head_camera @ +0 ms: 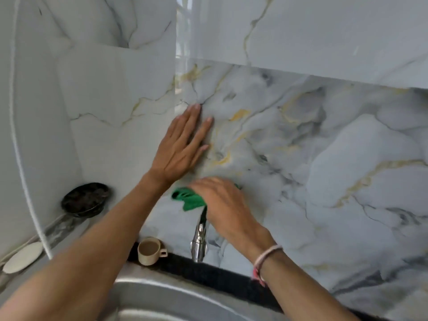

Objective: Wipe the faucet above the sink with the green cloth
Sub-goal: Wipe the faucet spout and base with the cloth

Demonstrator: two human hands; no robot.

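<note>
**Entry: faucet wipe in hand, with hazards listed by position from the faucet**

Item 1. Faucet [199, 237]: chrome, wall-mounted, spout hanging down over the steel sink [148, 295]. I take it as my landmark.

Item 2. Green cloth [188, 198]: bunched at the top of the faucet, against the marble wall [324, 158]. I see my right hand [222, 202] closed over it, fingers curled and pressing it onto the upper stem. Part of the cloth trails loose to the left.

Item 3. Left hand [180, 147]: above and left of the faucet, flat on the wall, fingers spread, holding nothing. I read it as a brace.

Item 4. Beige cup [150, 251]: just left of the faucet's spout, on the dark ledge at the sink's rim.

Item 5. Dark dish [85, 200]: well left of the faucet, near the corner.

Risks, as I judge them:
- A sweep down and left could let my forearm or the trailing cloth knock the cup into the sink.
- Hard pressure might turn the tap handle, which I cannot see under the cloth, and start water.
- The loose cloth tail may slip from my grasp if I rub fast.
- The braced palm could slide on glossy tile.
</note>
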